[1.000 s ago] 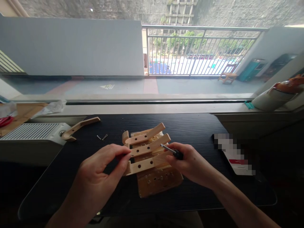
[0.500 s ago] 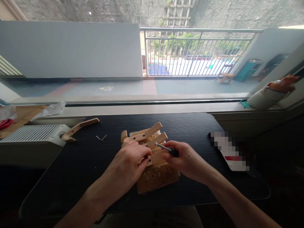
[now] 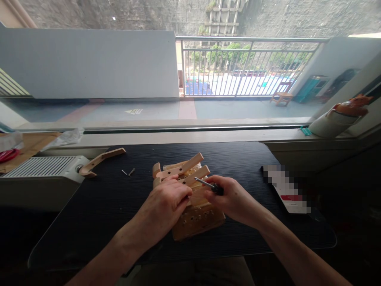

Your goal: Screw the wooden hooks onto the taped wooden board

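A wooden board with several holes (image 3: 199, 221) lies on the black table (image 3: 119, 206), with curved wooden hook pieces (image 3: 181, 170) stacked across its far half. My left hand (image 3: 166, 202) lies on the nearest hook piece, fingers curled over it and covering most of it. My right hand (image 3: 230, 198) is closed round a black-handled screwdriver (image 3: 208, 184). Its metal shaft points left and away, over the hook pieces.
A loose wooden hook (image 3: 99, 159) lies at the table's far left, partly on a white ribbed appliance (image 3: 38, 167). Two small screws (image 3: 128, 172) lie nearby. A white and red leaflet (image 3: 287, 190) sits at the right. A window sill runs behind the table.
My left hand has moved from the left end of the nearest hook piece onto the top of it, pressing it down on the board. My right hand has barely moved.
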`<act>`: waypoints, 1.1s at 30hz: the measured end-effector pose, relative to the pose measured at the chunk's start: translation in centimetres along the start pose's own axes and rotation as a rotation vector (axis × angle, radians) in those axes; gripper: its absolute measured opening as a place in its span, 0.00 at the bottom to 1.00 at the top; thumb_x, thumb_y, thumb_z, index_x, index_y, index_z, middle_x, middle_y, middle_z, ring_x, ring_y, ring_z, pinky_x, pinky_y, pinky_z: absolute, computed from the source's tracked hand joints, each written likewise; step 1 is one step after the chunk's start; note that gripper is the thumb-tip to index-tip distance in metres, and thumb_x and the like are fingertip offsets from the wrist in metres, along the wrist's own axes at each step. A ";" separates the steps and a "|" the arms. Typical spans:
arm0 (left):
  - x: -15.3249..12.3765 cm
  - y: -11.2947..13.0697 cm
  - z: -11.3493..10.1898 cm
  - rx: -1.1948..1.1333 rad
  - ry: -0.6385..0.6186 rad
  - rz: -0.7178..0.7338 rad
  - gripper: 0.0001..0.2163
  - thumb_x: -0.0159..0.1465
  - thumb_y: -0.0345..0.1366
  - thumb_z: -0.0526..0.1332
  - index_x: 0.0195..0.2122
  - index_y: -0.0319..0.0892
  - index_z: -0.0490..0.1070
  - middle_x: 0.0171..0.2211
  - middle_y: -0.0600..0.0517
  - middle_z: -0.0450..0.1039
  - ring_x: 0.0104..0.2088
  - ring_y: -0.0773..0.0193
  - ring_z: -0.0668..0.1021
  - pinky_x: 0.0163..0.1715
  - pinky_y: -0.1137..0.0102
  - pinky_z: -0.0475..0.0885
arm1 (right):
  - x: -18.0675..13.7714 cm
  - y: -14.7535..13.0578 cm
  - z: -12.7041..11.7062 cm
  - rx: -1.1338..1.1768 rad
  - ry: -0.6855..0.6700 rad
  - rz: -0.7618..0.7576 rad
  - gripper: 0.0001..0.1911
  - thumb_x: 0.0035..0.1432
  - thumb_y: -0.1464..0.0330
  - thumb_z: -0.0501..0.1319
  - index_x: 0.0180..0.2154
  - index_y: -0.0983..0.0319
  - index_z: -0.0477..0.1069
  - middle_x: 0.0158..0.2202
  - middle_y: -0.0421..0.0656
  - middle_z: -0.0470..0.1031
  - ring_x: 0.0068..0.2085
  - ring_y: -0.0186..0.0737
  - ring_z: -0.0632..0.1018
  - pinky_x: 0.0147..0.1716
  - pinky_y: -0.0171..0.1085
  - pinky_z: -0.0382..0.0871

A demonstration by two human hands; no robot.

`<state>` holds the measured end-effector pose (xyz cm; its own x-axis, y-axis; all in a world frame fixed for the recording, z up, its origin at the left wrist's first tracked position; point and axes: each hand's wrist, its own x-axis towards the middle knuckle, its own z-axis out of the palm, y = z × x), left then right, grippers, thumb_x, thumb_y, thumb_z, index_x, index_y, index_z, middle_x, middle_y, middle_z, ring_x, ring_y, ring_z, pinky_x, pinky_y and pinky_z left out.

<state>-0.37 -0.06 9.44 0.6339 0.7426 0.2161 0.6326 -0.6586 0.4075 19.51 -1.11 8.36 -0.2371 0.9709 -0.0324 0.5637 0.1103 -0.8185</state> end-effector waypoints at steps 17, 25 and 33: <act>0.0 -0.1 0.4 -0.010 -0.023 0.007 0.06 0.61 0.28 0.55 0.29 0.41 0.71 0.30 0.53 0.75 0.38 0.65 0.76 0.56 0.63 0.59 | -0.5 -0.2 -0.5 -0.067 -0.052 0.028 0.16 0.54 0.63 0.57 0.45 0.59 0.67 0.31 0.39 0.74 0.30 0.35 0.72 0.29 0.32 0.63; -0.2 0.2 0.4 -0.029 0.023 -0.068 0.15 0.60 0.27 0.56 0.48 0.45 0.66 0.43 0.50 0.74 0.50 0.60 0.72 0.53 0.62 0.64 | -3.8 -1.5 -5.1 -0.235 -0.186 0.029 0.13 0.62 0.65 0.48 0.43 0.57 0.67 0.34 0.40 0.73 0.32 0.35 0.72 0.30 0.32 0.64; -0.2 0.4 0.3 -0.036 0.028 -0.052 0.22 0.58 0.25 0.55 0.54 0.44 0.59 0.41 0.50 0.74 0.47 0.60 0.73 0.49 0.63 0.67 | -3.5 -4.7 -4.3 -0.467 -0.154 -0.201 0.13 0.61 0.69 0.51 0.42 0.55 0.73 0.32 0.39 0.73 0.30 0.33 0.71 0.29 0.33 0.59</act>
<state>-0.07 -0.53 9.31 0.5876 0.7792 0.2179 0.6476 -0.6144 0.4508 21.10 -4.15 14.82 -0.4702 0.8824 -0.0138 0.7792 0.4077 -0.4761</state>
